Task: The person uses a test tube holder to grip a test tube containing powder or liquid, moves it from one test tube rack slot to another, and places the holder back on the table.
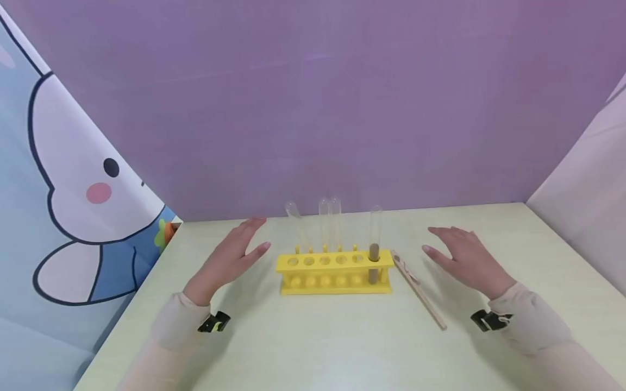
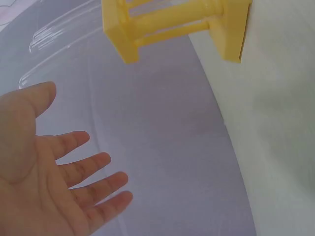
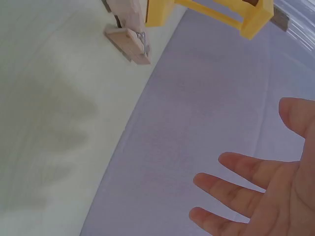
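A yellow test tube rack (image 1: pixel 318 267) stands in the middle of the table. In its right-end hole a glass test tube (image 1: pixel 375 225) stands upright, with dark grey-brown matter in its lower part. Three empty-looking test tubes (image 1: pixel 324 220) rise, rounded ends up, along the back row of pegs, the leftmost one leaning. A wooden test tube clamp (image 1: pixel 423 297) lies slantwise just right of the rack. My left hand (image 1: pixel 232 259) hovers left of the rack, fingers extended, holding nothing. On the other side, my right hand (image 1: pixel 464 259) is held out beyond the clamp, its fingers spread and bare.
Behind the pale table (image 1: pixel 332 336) hangs a purple cloth backdrop (image 1: pixel 332 108). A cartoon-printed cloth (image 1: pixel 73 217) covers the left side, and a whitish cloth (image 1: pixel 587 190) the right. Black wrist devices (image 1: pixel 214 322) sit at both cuffs.
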Tool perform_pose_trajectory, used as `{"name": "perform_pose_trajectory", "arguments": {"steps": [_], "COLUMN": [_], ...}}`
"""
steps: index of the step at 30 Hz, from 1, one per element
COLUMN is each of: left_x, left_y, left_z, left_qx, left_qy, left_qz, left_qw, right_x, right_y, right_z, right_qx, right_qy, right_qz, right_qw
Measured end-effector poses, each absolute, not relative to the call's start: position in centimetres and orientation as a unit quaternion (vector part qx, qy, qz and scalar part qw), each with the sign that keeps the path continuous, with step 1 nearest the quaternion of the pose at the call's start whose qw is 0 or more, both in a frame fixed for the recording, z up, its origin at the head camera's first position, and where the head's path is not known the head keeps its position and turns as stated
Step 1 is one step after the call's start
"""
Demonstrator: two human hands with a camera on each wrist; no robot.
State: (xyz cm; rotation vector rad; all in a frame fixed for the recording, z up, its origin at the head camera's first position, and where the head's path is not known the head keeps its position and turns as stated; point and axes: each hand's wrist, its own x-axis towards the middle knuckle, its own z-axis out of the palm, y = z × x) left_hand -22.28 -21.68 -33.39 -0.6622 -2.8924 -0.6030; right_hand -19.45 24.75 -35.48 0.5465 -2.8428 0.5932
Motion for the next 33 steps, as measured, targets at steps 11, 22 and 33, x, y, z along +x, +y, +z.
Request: {"name": "perform_pose_trajectory", "arguments": {"steps": [11,22,33], "left_x": [-21.9,-21.7,-21.8], "left_y": [-19.5,-18.0,-17.5], "left_z": [-35.3,-35.7,-35.8], "left_qx": [-0.262,-0.273,-0.288], "left_qy": [-0.94,-0.935,-0.933], "left_qz": [-0.207,-0.215,-0.209], "left_qw": [0.067,0.065,0.048], "right_x": [-19.2,-19.9,-21.4], "right_y": [24.0,23.3,22.3], "right_z": [-36.9,-37.5,-38.2], "right_qx": [0.175,0.168,0.177], "right_qy": [-0.959,-0.963,-0.96], "right_qz": [0.216,0.212,0.213], "right_qw": [0.053,0.016,-0.035]}}
